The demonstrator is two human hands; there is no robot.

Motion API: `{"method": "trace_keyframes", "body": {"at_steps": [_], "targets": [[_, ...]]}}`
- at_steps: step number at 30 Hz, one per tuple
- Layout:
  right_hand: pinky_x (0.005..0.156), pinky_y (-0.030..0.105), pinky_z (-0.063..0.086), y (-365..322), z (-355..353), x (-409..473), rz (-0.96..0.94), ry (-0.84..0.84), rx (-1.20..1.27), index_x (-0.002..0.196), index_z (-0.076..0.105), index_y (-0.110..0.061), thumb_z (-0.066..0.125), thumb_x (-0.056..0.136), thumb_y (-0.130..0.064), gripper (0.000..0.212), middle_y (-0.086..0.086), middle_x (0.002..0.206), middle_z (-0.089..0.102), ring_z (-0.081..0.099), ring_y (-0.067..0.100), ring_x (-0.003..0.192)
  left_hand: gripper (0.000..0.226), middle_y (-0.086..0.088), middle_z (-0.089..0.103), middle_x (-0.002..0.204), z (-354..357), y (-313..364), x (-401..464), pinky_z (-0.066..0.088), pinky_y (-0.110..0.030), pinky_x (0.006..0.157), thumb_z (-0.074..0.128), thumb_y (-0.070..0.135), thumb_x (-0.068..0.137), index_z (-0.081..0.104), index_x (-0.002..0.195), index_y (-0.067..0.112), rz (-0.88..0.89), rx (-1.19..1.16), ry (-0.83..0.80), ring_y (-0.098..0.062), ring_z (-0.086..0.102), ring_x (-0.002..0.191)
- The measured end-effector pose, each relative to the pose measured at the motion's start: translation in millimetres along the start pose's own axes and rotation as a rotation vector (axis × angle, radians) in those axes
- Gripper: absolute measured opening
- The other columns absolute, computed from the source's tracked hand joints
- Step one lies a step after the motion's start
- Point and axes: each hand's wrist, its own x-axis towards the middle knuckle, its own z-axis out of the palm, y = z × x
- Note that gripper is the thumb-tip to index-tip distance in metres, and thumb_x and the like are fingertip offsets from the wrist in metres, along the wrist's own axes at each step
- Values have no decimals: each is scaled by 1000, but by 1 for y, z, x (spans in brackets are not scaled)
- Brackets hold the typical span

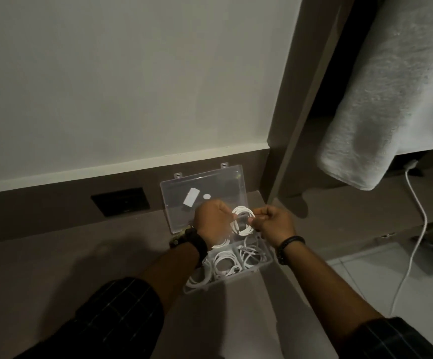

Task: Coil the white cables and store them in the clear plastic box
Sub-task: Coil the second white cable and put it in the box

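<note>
A clear plastic box (263, 268) stands open on the brown desk, its lid (210, 187) tilted back against the wall. Several coiled white cables (227, 263) lie in its compartments. Above the box's far part, a small coil of white cable (244, 217) is held between both hands. My left hand (211, 221) pinches the coil's left side. My right hand (272, 224) pinches its right side. Part of the coil is hidden behind my fingers.
A black socket plate (121, 202) sits in the brown wall strip left of the box. A grey towel (381, 107) hangs at the right. Below it a white charging cable (417, 229) trails down to the floor. The desk edge (288, 294) runs right of the box.
</note>
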Motion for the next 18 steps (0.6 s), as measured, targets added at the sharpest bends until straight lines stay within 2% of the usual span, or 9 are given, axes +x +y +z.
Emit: {"method": "trace_keyframes", "body": {"at_steps": [2,4,6,8,10,13,15,18], "targets": [[63,35,57,14,4,18,28,19,-67,79,69,-4,76,68,-3,13,17,73,72,63,20,59,23,-16,60,53,10,-9,17,47,-22,36,71,3,80,56,63,10,-43,58,-12,-14,54,32],[68,43,60,23,10,33,45,33,-114,73,68,-8,76,67,-5,11,17,74,73,66,25,63,22,-19,63,54,16,-19,33,51,-29,41,74,4,77,59,61,6,21,166,17,-19,57,37],[68,42,60,28,15,40,38,32,-210,65,65,-11,75,68,-8,11,13,71,72,67,28,66,19,-24,69,64,21,-29,46,56,-40,58,75,6,75,63,63,-3,118,314,11,-32,65,57],[69,39,57,34,19,44,-1,1,-343,61,62,-12,74,71,-13,15,11,69,70,66,28,68,21,-25,70,77,25,-36,52,54,-41,69,71,12,79,65,69,-5,136,503,-65,-38,66,74],[70,37,54,39,22,49,-69,-13,-469,64,63,-10,71,75,-21,17,13,69,70,63,30,70,19,-20,70,87,29,-41,56,54,-42,75,64,18,85,66,76,0,151,637,-97,-35,66,84],[78,36,43,41,24,51,-286,-25,-814,68,68,-10,63,82,-30,25,15,71,71,60,35,74,24,-14,63,104,29,-47,56,46,-39,86,53,23,92,67,92,4,261,867,-126,-31,58,101],[76,38,43,44,27,51,-364,7,-940,67,70,-9,66,78,-24,19,15,77,68,57,37,77,27,-14,61,103,27,-51,57,44,-39,84,49,25,94,67,94,5,349,958,-141,-31,56,99],[74,39,47,52,25,55,-312,-21,-941,77,72,-5,68,72,-17,13,17,93,60,52,41,90,25,-13,60,98,26,-51,55,49,-43,79,50,23,93,68,90,7,421,1033,-183,-33,59,90]]}}
